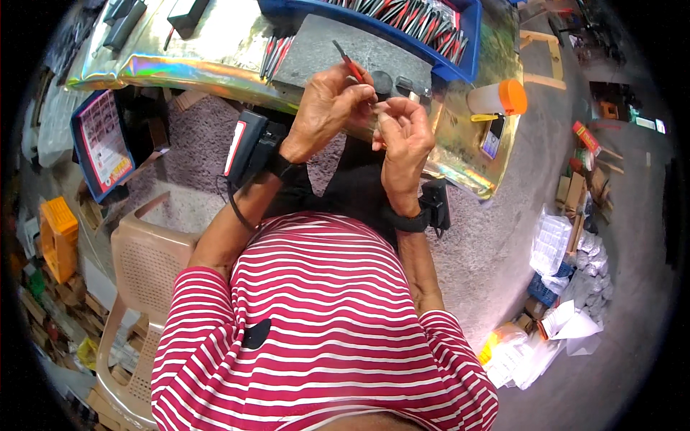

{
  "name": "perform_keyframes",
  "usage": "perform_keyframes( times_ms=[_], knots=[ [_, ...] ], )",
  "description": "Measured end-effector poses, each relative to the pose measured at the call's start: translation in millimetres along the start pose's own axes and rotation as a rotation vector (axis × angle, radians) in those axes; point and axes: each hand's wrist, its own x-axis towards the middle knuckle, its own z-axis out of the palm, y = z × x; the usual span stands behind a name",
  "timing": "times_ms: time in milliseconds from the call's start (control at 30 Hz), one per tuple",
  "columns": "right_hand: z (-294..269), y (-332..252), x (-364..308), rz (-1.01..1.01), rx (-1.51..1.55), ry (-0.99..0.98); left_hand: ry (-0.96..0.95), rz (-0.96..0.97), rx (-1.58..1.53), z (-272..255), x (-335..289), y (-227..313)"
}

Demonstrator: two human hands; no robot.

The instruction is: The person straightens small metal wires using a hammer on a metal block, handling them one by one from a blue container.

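My left hand (327,108) grips a thin red tool with a dark tip (349,66), its point sticking up and away from me. My right hand (404,133) is closed right beside it, fingertips pinching a small pale part (381,109) that is mostly hidden. Both hands meet above the near edge of a dark grey mat (338,50) on the shiny gold-covered table (223,50). Each wrist carries a black strapped device.
A blue tray (460,61) full of red and black tools lies behind the mat. A white jar with an orange lid (499,97) lies at the right. A beige plastic chair (140,266) stands at my left, an orange crate (57,233) beyond it. Bags and boxes (560,287) litter the floor at right.
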Motion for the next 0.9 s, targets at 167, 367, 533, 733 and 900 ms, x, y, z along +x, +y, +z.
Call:
perform_keyframes(
  times_ms=[167, 367, 533, 733, 900],
  knots=[
    [-2, 2, 7, 0.005, 0.115, -0.021, 0.033, 0.16, 0.177, 8, 14, -12],
    [-25, 0, 7, -0.013, 0.112, 0.043, -0.001, 0.097, 0.195, 8, 29, -17],
    [-53, 3, -3, 0.038, 0.111, 0.12, -0.012, 0.106, 0.277, 9, 34, -23],
    [-68, 12, -11, 0.098, 0.071, 0.188, 0.034, 0.139, 0.256, 12, 35, -28],
    [-67, 13, -12, 0.097, 0.1, 0.183, 0.042, 0.173, 0.305, 10, 38, -32]
  ],
)
